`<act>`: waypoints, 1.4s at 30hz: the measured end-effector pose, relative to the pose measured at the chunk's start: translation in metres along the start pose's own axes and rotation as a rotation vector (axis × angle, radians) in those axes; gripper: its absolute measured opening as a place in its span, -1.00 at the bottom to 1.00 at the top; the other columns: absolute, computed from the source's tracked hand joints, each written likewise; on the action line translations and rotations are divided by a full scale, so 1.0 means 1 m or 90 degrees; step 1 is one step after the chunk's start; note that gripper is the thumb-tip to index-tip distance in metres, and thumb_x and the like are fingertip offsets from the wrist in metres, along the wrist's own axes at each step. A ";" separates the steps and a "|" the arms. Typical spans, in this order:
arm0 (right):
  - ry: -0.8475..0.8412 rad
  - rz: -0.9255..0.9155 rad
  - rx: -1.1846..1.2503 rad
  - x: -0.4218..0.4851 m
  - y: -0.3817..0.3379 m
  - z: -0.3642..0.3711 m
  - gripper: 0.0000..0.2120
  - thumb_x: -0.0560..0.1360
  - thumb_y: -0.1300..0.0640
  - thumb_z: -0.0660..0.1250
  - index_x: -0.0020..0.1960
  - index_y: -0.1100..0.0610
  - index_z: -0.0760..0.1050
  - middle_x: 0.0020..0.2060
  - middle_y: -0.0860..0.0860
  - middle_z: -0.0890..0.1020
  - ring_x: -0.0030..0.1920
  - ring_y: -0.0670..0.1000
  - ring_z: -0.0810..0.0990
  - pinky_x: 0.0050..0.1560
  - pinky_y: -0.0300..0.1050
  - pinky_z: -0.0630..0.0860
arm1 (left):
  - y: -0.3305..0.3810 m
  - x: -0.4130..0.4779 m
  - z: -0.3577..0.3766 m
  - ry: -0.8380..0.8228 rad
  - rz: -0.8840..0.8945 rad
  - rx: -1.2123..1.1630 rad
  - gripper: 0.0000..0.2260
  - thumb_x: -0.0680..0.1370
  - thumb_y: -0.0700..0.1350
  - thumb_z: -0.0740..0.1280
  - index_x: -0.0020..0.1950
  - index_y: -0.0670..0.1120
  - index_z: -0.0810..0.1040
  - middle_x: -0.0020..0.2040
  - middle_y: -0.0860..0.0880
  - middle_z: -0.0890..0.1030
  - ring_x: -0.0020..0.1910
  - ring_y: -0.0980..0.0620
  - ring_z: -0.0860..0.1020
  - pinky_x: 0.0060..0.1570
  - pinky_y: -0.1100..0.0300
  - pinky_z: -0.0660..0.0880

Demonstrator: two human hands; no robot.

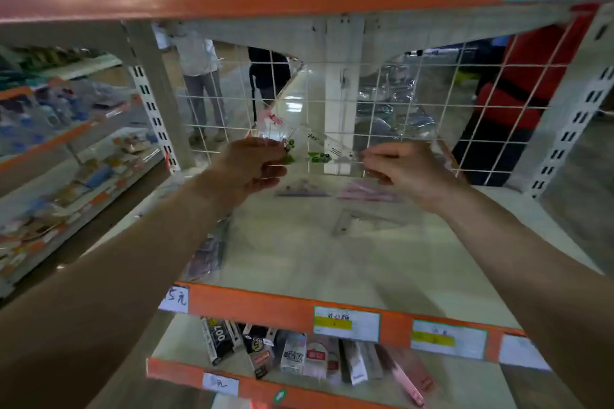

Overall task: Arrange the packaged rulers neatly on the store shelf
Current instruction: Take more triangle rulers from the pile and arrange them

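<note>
Pale store shelf [299, 259] with an orange front lip, backed by a white wire grid [432, 103]. The left hand [252, 164] and right hand [405, 166] each pinch one end of a clear plastic ruler packet with green and pink print [309, 146], held between them above the shelf. The flat packets [368, 192] below the hands are too blurred to identify.

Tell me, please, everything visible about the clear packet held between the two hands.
The packet is a clear, glossy plastic sleeve with green print along its lower edge and what looks like a triangular ruler inside. It is held above the shelf board, before the wire grid. The left hand pinches its left end, the right hand its right end.
</note>
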State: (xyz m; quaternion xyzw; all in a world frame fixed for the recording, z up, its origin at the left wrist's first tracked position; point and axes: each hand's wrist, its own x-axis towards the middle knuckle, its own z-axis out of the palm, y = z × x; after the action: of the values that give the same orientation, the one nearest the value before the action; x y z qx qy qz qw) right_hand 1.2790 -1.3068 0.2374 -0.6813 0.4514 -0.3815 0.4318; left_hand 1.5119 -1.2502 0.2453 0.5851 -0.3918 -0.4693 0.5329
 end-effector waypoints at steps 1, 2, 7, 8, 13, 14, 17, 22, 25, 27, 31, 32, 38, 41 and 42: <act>0.012 -0.025 -0.057 -0.003 0.003 -0.006 -0.80 0.50 0.26 0.36 0.12 0.19 0.61 -0.20 -0.02 0.64 -0.29 -0.23 0.54 -0.28 -0.48 0.46 | -0.001 0.000 0.007 0.002 -0.008 0.001 -0.90 0.54 -0.21 0.33 -0.16 -0.06 0.53 -0.35 0.04 0.66 -0.40 0.13 0.58 -0.31 0.25 0.51; 0.024 -0.054 -0.119 -0.007 0.006 -0.013 -0.78 0.49 0.25 0.37 0.14 0.18 0.60 -0.16 -0.03 0.64 -0.30 -0.30 0.53 -0.25 -0.56 0.42 | -0.004 0.000 0.017 -0.001 -0.022 -0.005 -0.90 0.54 -0.21 0.33 -0.16 -0.07 0.53 -0.35 0.04 0.65 -0.41 0.13 0.58 -0.31 0.24 0.52; 0.047 -0.146 -0.298 -0.027 0.029 -0.040 -0.83 0.47 0.18 0.40 0.05 0.16 0.65 -0.15 0.01 0.68 -0.18 -0.10 0.61 -0.10 -0.41 0.47 | -0.025 -0.002 0.054 -0.032 -0.082 -0.060 -0.91 0.52 -0.27 0.33 -0.16 -0.11 0.54 -0.36 -0.02 0.64 -0.47 0.12 0.58 -0.43 0.29 0.53; 0.049 -0.155 -0.332 -0.030 0.033 -0.044 -0.85 0.47 0.15 0.40 0.01 0.15 0.65 -0.17 0.01 0.67 -0.15 -0.02 0.62 -0.04 -0.21 0.53 | -0.028 -0.003 0.060 -0.040 -0.089 -0.067 -0.91 0.52 -0.28 0.33 -0.15 -0.12 0.54 -0.35 -0.03 0.65 -0.47 0.11 0.58 -0.44 0.29 0.53; 0.064 -0.208 -0.466 -0.043 0.043 -0.061 -0.84 0.48 0.07 0.37 0.04 0.04 0.63 -0.16 -0.02 0.62 -0.11 0.02 0.57 -0.09 -0.04 0.50 | -0.034 -0.007 0.081 -0.079 -0.115 -0.077 -0.87 0.53 -0.31 0.31 -0.19 -0.13 0.53 -0.38 -0.05 0.65 -0.46 0.09 0.58 -0.44 0.29 0.53; 0.056 -0.224 -0.474 -0.045 0.045 -0.063 -0.84 0.48 0.07 0.37 0.05 0.01 0.63 -0.18 -0.03 0.59 -0.13 0.01 0.55 -0.11 -0.05 0.49 | -0.036 -0.008 0.084 -0.082 -0.120 -0.072 -0.87 0.52 -0.32 0.31 -0.19 -0.13 0.53 -0.38 -0.05 0.65 -0.46 0.09 0.58 -0.43 0.29 0.52; 0.045 -0.238 -0.488 -0.049 0.051 -0.066 -0.84 0.49 0.06 0.37 0.05 0.01 0.63 -0.22 -0.05 0.53 -0.13 -0.02 0.49 -0.10 -0.05 0.45 | -0.041 -0.011 0.085 -0.090 -0.134 -0.046 -0.89 0.53 -0.28 0.31 -0.17 -0.13 0.53 -0.36 -0.04 0.65 -0.43 0.08 0.58 -0.43 0.28 0.52; -0.038 -0.148 -0.505 -0.056 0.064 -0.072 -0.80 0.50 0.04 0.36 0.05 0.11 0.63 -0.13 0.01 0.58 -0.09 0.02 0.54 -0.03 -0.04 0.46 | -0.048 -0.011 0.066 -0.028 -0.166 -0.038 -0.92 0.57 -0.21 0.26 -0.11 -0.10 0.50 -0.34 -0.04 0.61 -0.40 0.08 0.54 -0.41 0.30 0.51; -0.124 -0.108 -0.493 -0.064 0.073 -0.066 -0.77 0.49 0.05 0.39 0.11 0.08 0.63 -0.10 -0.03 0.56 -0.05 -0.01 0.54 0.00 -0.15 0.43 | -0.051 -0.012 0.055 -0.003 -0.172 -0.030 -0.93 0.58 -0.19 0.24 -0.07 -0.10 0.50 -0.34 -0.03 0.60 -0.41 0.09 0.54 -0.39 0.28 0.50; -0.159 -0.104 -0.497 -0.067 0.079 -0.058 -0.80 0.48 0.09 0.39 0.08 0.08 0.64 -0.09 -0.03 0.58 -0.05 -0.03 0.55 0.00 -0.23 0.41 | -0.051 -0.013 0.053 0.002 -0.171 -0.022 -0.92 0.59 -0.18 0.23 -0.06 -0.11 0.50 -0.30 -0.05 0.59 -0.40 0.09 0.54 -0.37 0.26 0.50; -0.199 -0.064 -0.518 -0.066 0.083 -0.047 -0.78 0.48 0.04 0.35 -0.01 0.16 0.65 -0.07 0.01 0.59 -0.04 -0.03 0.55 0.03 -0.19 0.43 | -0.052 -0.014 0.051 -0.002 -0.166 -0.003 -0.91 0.59 -0.19 0.22 -0.06 -0.11 0.50 -0.22 -0.08 0.59 -0.30 0.05 0.53 -0.25 0.20 0.49; -0.205 -0.054 -0.520 -0.065 0.082 -0.046 -0.76 0.48 0.04 0.35 -0.01 0.19 0.64 -0.07 0.03 0.59 -0.05 -0.03 0.55 0.03 -0.17 0.43 | -0.052 -0.014 0.050 -0.001 -0.166 0.001 -0.92 0.59 -0.18 0.23 -0.05 -0.11 0.50 -0.21 -0.08 0.59 -0.28 0.04 0.52 -0.24 0.19 0.48; -0.204 -0.030 -0.546 -0.055 0.074 -0.040 -0.80 0.49 0.10 0.31 -0.05 0.17 0.65 -0.13 0.09 0.61 -0.05 0.05 0.56 0.03 -0.07 0.48 | -0.053 -0.012 0.046 -0.002 -0.168 0.015 -0.94 0.58 -0.17 0.26 -0.05 -0.10 0.51 -0.21 -0.07 0.59 -0.27 0.04 0.53 -0.23 0.17 0.47; -0.196 -0.017 -0.555 -0.051 0.074 -0.038 -0.81 0.48 0.10 0.30 -0.18 0.18 0.62 -0.17 0.14 0.61 -0.08 0.10 0.56 -0.01 -0.04 0.48 | -0.053 -0.012 0.043 0.001 -0.168 0.012 -0.95 0.58 -0.18 0.26 -0.04 -0.10 0.51 -0.21 -0.08 0.59 -0.28 0.04 0.53 -0.24 0.17 0.47; -0.196 -0.013 -0.554 -0.052 0.074 -0.038 -0.82 0.48 0.10 0.30 -0.20 0.16 0.61 -0.18 0.13 0.61 -0.08 0.10 0.56 -0.02 -0.04 0.48 | -0.053 -0.012 0.043 0.001 -0.166 0.011 -0.95 0.58 -0.18 0.26 -0.03 -0.10 0.51 -0.21 -0.08 0.59 -0.28 0.04 0.53 -0.25 0.17 0.46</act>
State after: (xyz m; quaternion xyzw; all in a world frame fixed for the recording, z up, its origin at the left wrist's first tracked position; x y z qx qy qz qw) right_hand 1.2080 -1.2834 0.1748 -0.8522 0.4938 -0.0552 0.1640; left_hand 1.4653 -1.2431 0.1949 0.6361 -0.3158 -0.5308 0.4625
